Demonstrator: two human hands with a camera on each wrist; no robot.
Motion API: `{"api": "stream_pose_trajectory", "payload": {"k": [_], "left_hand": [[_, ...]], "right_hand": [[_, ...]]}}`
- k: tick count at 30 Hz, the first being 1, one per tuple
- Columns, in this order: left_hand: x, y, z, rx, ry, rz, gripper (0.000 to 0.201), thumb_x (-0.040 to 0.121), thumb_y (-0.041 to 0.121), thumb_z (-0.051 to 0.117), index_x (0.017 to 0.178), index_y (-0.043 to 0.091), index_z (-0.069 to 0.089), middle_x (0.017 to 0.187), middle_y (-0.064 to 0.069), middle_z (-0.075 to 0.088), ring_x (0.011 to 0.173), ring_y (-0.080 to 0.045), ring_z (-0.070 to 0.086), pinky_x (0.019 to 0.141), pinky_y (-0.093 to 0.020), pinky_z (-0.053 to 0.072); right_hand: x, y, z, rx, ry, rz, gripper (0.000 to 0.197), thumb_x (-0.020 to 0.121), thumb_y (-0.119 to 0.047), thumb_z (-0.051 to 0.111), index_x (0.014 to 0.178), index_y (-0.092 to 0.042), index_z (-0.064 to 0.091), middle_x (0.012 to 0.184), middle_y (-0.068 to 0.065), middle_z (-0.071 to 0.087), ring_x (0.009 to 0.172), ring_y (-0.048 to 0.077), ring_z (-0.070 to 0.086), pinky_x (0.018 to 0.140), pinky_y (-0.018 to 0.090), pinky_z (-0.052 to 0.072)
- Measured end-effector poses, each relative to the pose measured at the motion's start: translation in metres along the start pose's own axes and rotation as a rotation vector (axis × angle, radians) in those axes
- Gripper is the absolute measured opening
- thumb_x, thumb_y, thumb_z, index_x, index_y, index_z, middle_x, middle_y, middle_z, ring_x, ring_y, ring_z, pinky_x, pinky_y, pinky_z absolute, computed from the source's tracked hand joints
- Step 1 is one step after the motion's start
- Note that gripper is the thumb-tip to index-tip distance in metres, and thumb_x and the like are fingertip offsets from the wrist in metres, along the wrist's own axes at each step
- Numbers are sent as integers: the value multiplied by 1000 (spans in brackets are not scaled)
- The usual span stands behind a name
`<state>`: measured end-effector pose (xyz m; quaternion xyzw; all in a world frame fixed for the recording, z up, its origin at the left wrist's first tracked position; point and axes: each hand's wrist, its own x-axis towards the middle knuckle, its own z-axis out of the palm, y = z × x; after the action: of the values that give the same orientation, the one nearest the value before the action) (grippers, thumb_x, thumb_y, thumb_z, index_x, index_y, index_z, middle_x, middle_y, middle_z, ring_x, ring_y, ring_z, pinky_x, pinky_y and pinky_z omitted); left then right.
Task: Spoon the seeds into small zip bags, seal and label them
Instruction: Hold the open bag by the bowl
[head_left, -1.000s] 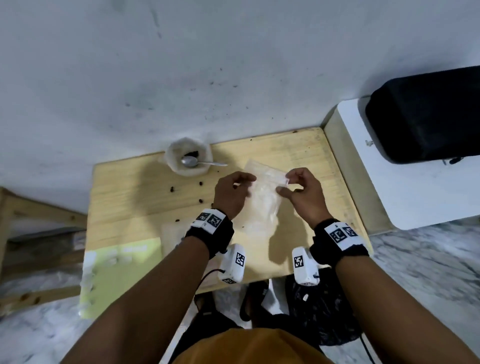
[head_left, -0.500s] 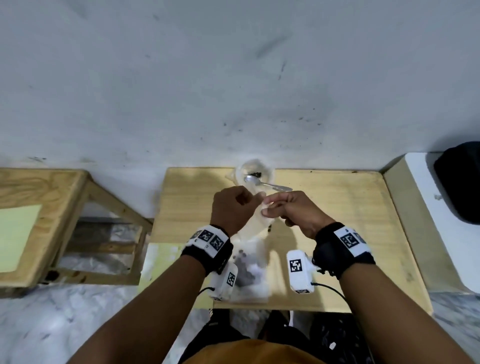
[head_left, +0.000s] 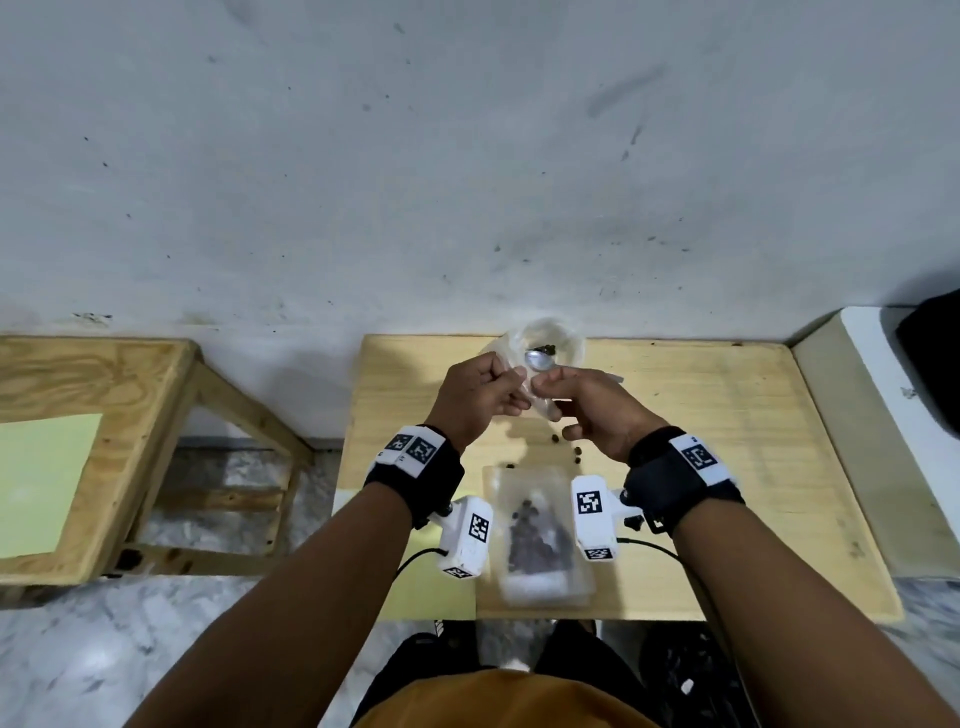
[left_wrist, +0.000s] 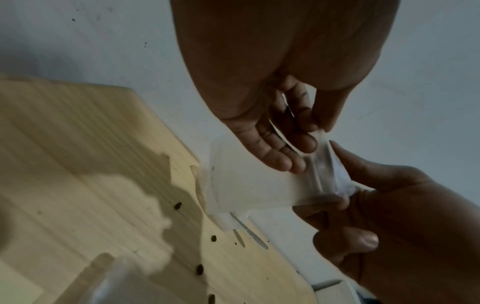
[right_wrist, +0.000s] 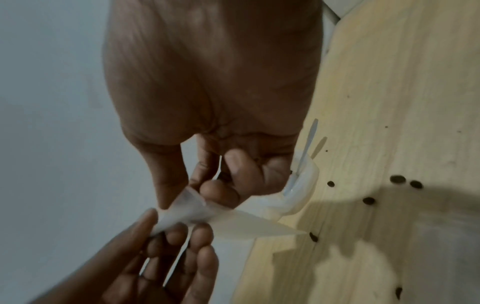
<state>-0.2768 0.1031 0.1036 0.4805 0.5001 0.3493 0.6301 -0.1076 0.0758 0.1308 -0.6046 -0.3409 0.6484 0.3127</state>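
Observation:
Both hands hold a small clear zip bag (head_left: 535, 402) up over the back of the wooden table (head_left: 727, 467). My left hand (head_left: 511, 387) pinches one side of its top edge and my right hand (head_left: 543, 384) pinches the other. In the right wrist view the bag (right_wrist: 233, 224) has its mouth pulled apart between the two hands. It looks empty. Just behind the hands stands a white bowl (head_left: 569, 338) with a few dark seeds and a metal spoon (head_left: 537, 358). A second bag (head_left: 535, 535) with seeds in it lies flat near the front edge.
Loose seeds (head_left: 556, 439) lie scattered on the table between the hands and the flat bag. A wooden stool (head_left: 104, 374) with a green sheet (head_left: 36, 483) stands to the left. To the right is a white surface (head_left: 883, 364) with a black object at the frame edge.
The hands have come together from holding the bag spread wide to pinching its top edge close to the bowl. My head has turned left, bringing the stool into view.

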Motion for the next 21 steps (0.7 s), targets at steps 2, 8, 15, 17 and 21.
{"api": "stream_pose_trajectory", "payload": {"k": [2,8,15,17,21], "left_hand": [[4,-3,-3,34,26,-22,19,92,3,60,86,-15,55,69,-21,66,58,-23,68,58,-29,57],[5,-5,2,267,89,18,23,85,3,57,65,-4,49,59,-29,64,47,-21,67,57,-39,55],[17,-4,26,464,135,223,41,70,43,73,74,9,51,71,-10,58,62,-9,53,66,-33,48],[22,-4,30,598,152,284,78,54,66,76,112,20,51,111,5,55,101,-11,53,84,-30,43],[42,-1,31,937,-9,263,141,37,73,82,152,24,17,149,1,36,137,-20,37,109,-48,33]], "right_hand": [[0,1,8,-150,87,-80,11,92,-14,64,83,-19,65,74,-5,58,58,9,48,48,21,32],[6,12,13,-380,170,-279,17,84,-4,74,71,-12,66,66,-5,66,54,-1,56,49,11,42],[24,2,-22,-318,322,-299,16,84,3,61,79,-11,55,75,5,69,61,16,64,43,31,52],[26,-4,-32,-220,224,-289,23,84,10,57,85,-11,50,64,4,63,54,24,59,45,32,52],[31,-10,-53,-56,90,-253,24,92,12,55,85,-10,48,83,17,67,64,38,72,44,29,49]]}}
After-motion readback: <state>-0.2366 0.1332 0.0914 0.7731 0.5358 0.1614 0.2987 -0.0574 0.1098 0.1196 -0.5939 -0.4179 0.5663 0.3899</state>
